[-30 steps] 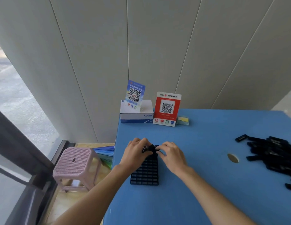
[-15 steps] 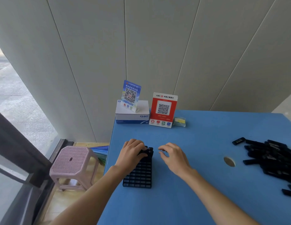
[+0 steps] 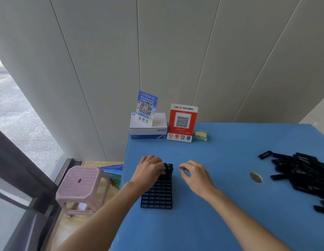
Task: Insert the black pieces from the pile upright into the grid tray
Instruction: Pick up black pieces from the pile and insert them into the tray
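My left hand [image 3: 151, 170] rests curled over the far left corner of the grid tray [image 3: 157, 193], fingertips against the seated pieces [image 3: 168, 167]; whether it pinches one or just steadies them, I cannot tell. My right hand [image 3: 195, 175] hovers just right of the tray, fingers loosely bent and holding nothing.

The step in hand, as I judge it, is settling the pieces at the far row and fetching the next one. To do it well I should keep my left hand pinning the tray so it does not skate on the blue bench [image 3: 211, 223], send my right across to the pile [image 3: 302, 175], take one piece by its long sides, turn it on end above an empty cell next to those seated, and press straight down until it stands without leaning.

Counting: one tray, lying at the bench's left edge; two piece tops clearly showing in its far row, perhaps more hidden under my fingers; nearly every other cell open. The pile, well apart at the right, is too tangled to count, well over a dozen, with two strays [image 3: 322, 208] nearer me and one [image 3: 265, 154] at its far end.
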Demonstrator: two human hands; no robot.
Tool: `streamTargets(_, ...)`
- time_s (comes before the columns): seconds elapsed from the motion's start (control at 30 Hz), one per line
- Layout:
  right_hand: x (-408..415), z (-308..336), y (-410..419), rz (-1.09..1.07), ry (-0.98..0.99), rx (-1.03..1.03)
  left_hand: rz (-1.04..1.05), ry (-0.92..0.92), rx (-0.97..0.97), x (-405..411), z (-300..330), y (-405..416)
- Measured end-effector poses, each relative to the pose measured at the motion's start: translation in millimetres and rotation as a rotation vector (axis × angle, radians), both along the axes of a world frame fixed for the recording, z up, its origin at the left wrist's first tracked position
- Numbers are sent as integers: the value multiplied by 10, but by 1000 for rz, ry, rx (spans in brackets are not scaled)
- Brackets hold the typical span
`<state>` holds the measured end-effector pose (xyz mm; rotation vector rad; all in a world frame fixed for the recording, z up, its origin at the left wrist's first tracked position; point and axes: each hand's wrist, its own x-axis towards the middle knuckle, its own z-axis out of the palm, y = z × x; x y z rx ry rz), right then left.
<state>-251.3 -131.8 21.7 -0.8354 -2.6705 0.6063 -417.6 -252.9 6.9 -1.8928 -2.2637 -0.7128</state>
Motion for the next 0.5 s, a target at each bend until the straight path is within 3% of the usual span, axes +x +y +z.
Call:
streamTargets(0.13,37,20,-46,-21,-51,19,44,31,-1,48,9,17)
streamTargets(0.3,151,130,-71,-24,-184,188,70,44,-27,147,42,-5)
streamTargets(0.5,569,240,-56,-167,-131,256,-24,109,-22,455,67,131)
